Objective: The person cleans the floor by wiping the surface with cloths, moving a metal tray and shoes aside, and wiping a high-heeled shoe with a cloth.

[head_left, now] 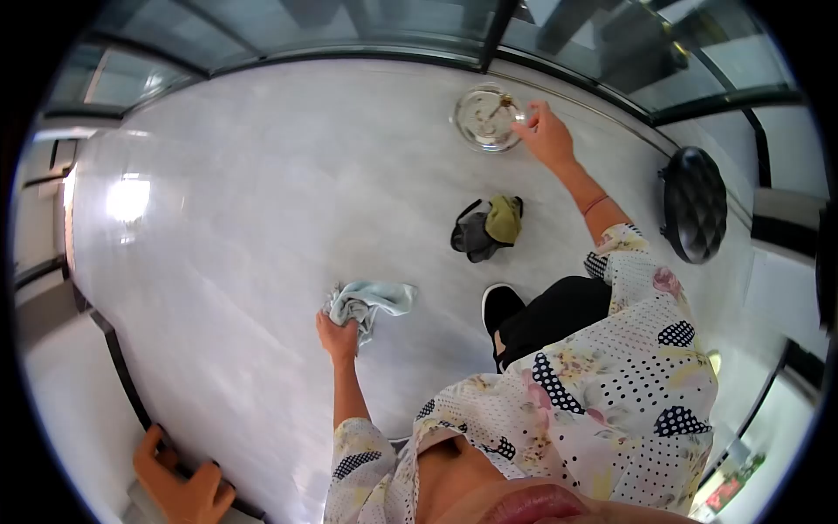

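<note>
My left hand (337, 336) is closed around a bunched pale blue cloth (377, 298), whose loose end spreads to the right over the light floor. Farther forward and to the right, my right hand (550, 138) has its thumb and fingers at the right rim of a round clear glass dish (478, 131). A small dark and yellowish bit (504, 103) shows in the dish; what it is I cannot make out. Between my hands lies a crumpled grey and olive-green fabric bundle (489, 229) with dark edging. Neither hand touches it.
Dark-framed glass panels (367, 35) run along the far side. A black tufted round seat (696, 205) stands at the right. An orange-brown piece of furniture (188, 489) is at the lower left. My black shoe (499, 306) is near the fabric bundle.
</note>
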`<control>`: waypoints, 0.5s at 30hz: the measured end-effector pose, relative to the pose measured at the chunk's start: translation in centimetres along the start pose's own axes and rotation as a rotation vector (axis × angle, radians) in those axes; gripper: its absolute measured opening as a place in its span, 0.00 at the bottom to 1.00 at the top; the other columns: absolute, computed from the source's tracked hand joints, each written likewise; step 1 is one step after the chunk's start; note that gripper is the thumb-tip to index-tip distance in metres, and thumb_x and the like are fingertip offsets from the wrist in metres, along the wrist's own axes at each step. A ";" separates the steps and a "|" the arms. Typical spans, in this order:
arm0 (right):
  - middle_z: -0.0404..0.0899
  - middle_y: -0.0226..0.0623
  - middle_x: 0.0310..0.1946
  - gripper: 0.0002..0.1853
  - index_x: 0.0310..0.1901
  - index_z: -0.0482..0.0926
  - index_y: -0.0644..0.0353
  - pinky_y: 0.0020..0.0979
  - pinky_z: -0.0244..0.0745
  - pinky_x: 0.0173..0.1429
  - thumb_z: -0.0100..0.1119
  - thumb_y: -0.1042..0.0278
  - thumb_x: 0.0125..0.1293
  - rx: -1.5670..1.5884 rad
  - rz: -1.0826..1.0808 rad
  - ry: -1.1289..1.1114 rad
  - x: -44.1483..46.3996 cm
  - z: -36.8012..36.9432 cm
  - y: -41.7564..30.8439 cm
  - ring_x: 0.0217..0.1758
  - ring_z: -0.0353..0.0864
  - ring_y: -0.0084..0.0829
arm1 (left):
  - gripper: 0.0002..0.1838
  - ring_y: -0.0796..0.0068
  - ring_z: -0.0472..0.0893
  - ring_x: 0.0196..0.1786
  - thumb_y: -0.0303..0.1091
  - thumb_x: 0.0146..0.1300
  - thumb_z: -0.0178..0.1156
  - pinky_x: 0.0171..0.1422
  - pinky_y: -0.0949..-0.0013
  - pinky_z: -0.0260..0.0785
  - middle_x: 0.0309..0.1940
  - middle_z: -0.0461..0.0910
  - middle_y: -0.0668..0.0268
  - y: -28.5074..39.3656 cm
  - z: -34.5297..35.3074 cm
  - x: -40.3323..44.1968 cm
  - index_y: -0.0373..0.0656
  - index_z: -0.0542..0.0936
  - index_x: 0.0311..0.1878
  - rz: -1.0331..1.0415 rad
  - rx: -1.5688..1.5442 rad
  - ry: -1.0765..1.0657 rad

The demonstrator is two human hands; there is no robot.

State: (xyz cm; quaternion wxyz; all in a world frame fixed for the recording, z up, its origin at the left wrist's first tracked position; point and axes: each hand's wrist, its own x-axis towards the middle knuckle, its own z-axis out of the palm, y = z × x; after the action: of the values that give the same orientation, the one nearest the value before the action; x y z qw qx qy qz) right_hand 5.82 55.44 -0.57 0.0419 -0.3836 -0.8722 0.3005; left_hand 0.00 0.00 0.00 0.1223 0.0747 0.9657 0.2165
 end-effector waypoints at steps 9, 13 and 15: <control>0.79 0.46 0.32 0.11 0.40 0.79 0.57 0.42 0.72 0.40 0.53 0.59 0.67 0.023 -0.515 0.072 5.8 -3.3 -1.7 0.38 0.78 0.50 | 0.33 0.46 0.73 0.54 0.35 0.41 0.65 0.57 0.51 0.68 0.49 0.74 0.51 2.4 4.6 -1.4 0.37 0.70 0.54 -0.061 -0.041 -0.006; 0.78 0.46 0.31 0.11 0.38 0.77 0.60 0.42 0.71 0.39 0.52 0.61 0.68 0.182 -0.715 0.081 10.1 -1.7 -9.4 0.37 0.77 0.51 | 0.32 0.47 0.73 0.53 0.36 0.41 0.65 0.56 0.51 0.68 0.49 0.74 0.53 3.1 4.5 -0.3 0.38 0.70 0.53 -0.056 -0.036 0.018; 0.78 0.46 0.31 0.10 0.37 0.76 0.60 0.42 0.71 0.39 0.52 0.62 0.68 0.228 -0.792 0.113 12.3 -0.8 -13.2 0.37 0.76 0.51 | 0.31 0.47 0.73 0.53 0.36 0.41 0.65 0.56 0.51 0.68 0.48 0.74 0.53 4.6 4.2 -0.2 0.38 0.70 0.52 -0.055 -0.037 0.027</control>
State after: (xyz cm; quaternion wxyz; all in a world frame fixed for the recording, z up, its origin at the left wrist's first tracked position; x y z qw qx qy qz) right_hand -11.10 57.43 5.47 0.2443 -0.0274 -0.9098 0.3345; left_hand 1.79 5.79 -1.65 0.1167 0.0431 0.9647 0.2320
